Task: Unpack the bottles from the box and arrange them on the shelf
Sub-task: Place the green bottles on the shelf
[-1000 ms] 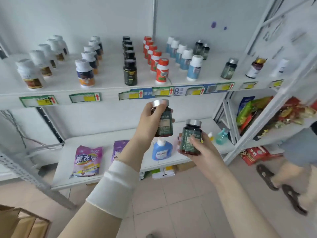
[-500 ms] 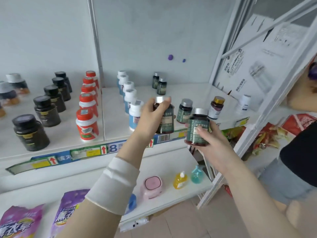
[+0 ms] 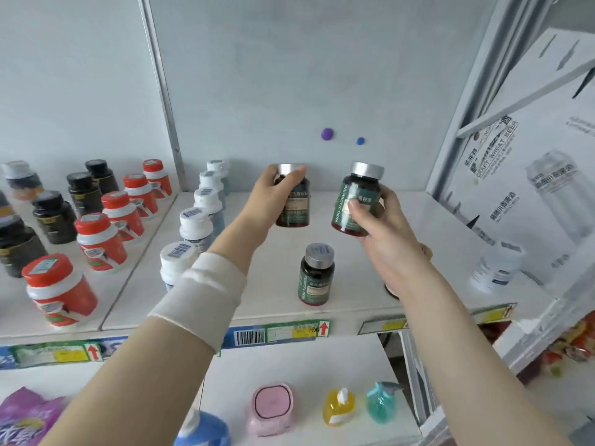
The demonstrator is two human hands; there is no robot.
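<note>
My left hand (image 3: 273, 194) grips a dark green-labelled bottle with a silver cap (image 3: 294, 207) from the side, held over the back of the white shelf (image 3: 354, 252). My right hand (image 3: 376, 226) grips a second bottle of the same kind (image 3: 355, 201), tilted slightly, just to the right of the first. A third matching bottle (image 3: 316, 274) stands upright on the shelf near the front, below and between my hands. The box is not in view.
Rows of white-capped bottles (image 3: 196, 226), red-capped bottles (image 3: 106, 243) and black bottles (image 3: 51, 217) stand on the shelf's left. A white bottle (image 3: 495, 268) stands at the right by the metal upright. Below, the lower shelf holds a pink container (image 3: 272, 410), soap dispensers (image 3: 341, 407) and purple pouches.
Both hands have carried their bottles up and forward from below the shelf edge to over the shelf surface. The view has moved closer and to the right.
</note>
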